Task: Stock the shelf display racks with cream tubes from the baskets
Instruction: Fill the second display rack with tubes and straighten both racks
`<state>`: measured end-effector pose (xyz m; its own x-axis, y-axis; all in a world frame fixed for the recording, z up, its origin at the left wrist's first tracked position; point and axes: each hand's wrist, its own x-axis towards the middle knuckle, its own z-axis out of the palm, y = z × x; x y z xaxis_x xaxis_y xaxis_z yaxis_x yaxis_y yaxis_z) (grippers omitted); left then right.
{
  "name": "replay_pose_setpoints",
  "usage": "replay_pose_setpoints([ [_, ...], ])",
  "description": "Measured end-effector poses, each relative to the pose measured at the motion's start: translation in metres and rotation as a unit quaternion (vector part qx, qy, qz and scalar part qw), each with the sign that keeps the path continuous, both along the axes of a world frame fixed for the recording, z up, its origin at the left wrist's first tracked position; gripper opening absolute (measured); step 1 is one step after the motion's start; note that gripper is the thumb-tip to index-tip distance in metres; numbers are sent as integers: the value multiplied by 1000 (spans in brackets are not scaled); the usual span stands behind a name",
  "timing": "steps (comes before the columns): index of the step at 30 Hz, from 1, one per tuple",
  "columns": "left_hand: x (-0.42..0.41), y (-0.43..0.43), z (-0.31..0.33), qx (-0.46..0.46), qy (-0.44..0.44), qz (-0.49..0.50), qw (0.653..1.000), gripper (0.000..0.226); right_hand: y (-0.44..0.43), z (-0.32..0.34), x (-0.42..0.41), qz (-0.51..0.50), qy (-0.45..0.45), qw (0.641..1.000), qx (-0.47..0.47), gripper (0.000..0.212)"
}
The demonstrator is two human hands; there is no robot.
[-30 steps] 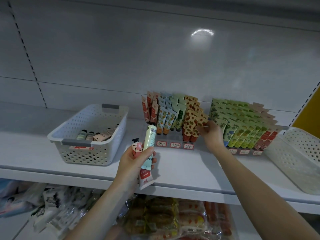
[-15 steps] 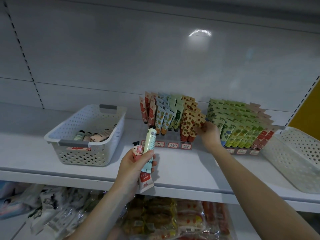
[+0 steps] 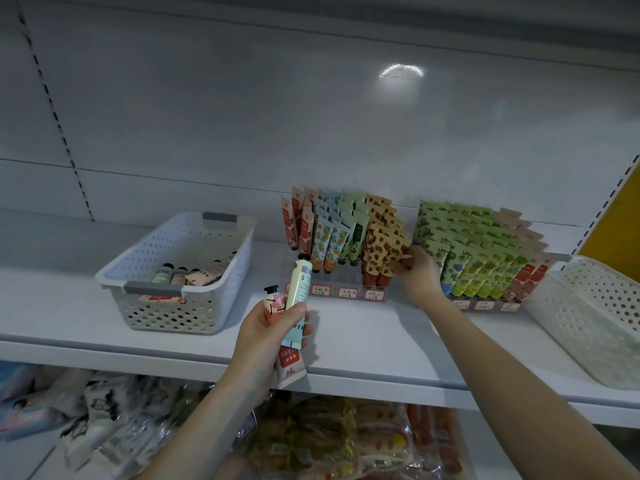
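My left hand grips two cream tubes upright in front of the shelf: a pale yellow-green tube and a pink flowered tube. My right hand pinches the front strawberry-print tube at the right end of the left display rack. That rack holds rows of red, blue, green and strawberry tubes. The right display rack is packed with green and pink tubes. A white basket at the left holds several tubes.
A second white perforated basket sits at the shelf's right end. The white shelf board runs across the view with a grey back panel behind. Packaged snacks fill the shelf below. A yellow panel shows at the far right.
My right hand shifted slightly along the strawberry tubes at the rack's right end. My left hand kept hold of the two tubes and barely moved.
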<state>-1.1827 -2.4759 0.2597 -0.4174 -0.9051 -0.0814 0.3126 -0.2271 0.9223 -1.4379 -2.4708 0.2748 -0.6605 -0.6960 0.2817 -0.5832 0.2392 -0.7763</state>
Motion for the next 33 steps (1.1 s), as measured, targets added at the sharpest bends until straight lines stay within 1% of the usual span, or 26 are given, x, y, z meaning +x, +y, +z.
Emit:
replay_pose_setpoints([
  [6,2,1,3,0,3,1,1000,13,-1,-4,-1,-5,3,1000,27,31],
  [12,3,3,5,2,-2,1,1000,13,-1,-3,-1,-5,-11,999,32,36],
  [18,3,5,8,8,4,-5,1000,13,6,-2,0,-17,-13,999,42,47],
  [21,6,5,11,16,23,-19,999,14,16,7,5,-32,2,999,5,43],
  [24,9,6,18,14,48,-45,998,19,30,25,22,-27,28,996,-86,34],
  [25,10,8,20,11,54,-54,997,19,35,32,30,-7,19,994,-110,30],
  [27,11,12,25,0,57,-73,996,19,43,48,49,74,-38,988,-132,19],
  [29,12,16,28,-14,53,-93,994,25,49,63,72,166,-88,976,-108,11],
  [33,15,22,34,-52,15,-109,993,42,53,78,103,260,-116,957,-54,17],
])
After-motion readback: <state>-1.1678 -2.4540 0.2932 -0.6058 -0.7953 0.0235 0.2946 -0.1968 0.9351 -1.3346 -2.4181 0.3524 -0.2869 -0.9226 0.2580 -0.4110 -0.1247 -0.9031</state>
